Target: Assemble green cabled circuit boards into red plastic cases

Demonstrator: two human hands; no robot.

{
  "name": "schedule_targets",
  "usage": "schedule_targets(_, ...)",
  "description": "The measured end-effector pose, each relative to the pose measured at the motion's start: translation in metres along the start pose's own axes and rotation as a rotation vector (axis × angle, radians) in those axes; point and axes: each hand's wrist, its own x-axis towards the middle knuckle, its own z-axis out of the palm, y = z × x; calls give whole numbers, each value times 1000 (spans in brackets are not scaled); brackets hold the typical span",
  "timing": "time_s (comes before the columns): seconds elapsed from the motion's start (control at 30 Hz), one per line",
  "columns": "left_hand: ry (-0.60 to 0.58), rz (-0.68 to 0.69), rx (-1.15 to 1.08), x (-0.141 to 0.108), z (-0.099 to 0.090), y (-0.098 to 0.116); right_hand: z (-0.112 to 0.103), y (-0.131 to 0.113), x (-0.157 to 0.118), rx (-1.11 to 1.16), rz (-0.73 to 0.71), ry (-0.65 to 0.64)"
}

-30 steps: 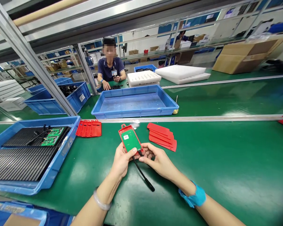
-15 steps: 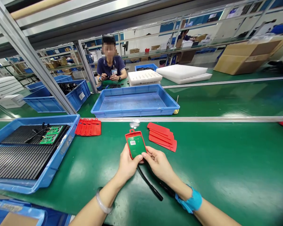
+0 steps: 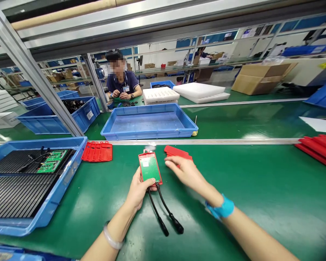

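My left hand (image 3: 136,192) grips a red plastic case (image 3: 159,173) by its lower end, the thumb lying on the green circuit board (image 3: 150,167) seated inside. The board carries a small white label. Two black cables (image 3: 166,206) come out of the case's bottom and end in connectors over the table. To the right, my right hand (image 3: 188,174) is apart from the case, with fingers stretched out and nothing seen in them. It reaches over a fanned pile of flat red covers (image 3: 175,150), partly hiding them; contact cannot be made out.
Left stands a blue tray (image 3: 66,170) with black slatted panels and circuit boards, beside several red cases (image 3: 97,151). A shallow blue tray (image 3: 149,136) sits beyond the white ledge (image 3: 233,141). More red parts (image 3: 319,148) lie far right. Across the bench sits a co-worker (image 3: 122,85).
My right hand has let go of the case and moved right and up to the red covers. Both cables now hang in plain view. The camera view has turned slightly right.
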Motion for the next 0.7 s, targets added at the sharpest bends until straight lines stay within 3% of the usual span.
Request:
schedule_targets(0.13,-30,-57,-9,-1,-1,4,-25,38,46,-236,91,24)
schedule_targets(0.3,-48,-77,-25,-1,1,3,-20,72,72,-321,114,-60)
schedule_targets(0.5,-55,-107,-105,0,-1,3,-28,52,53,-335,43,48)
schedule_targets(0.7,-12,-112,-214,-1,-2,4,-16,20,1,-226,-220,31)
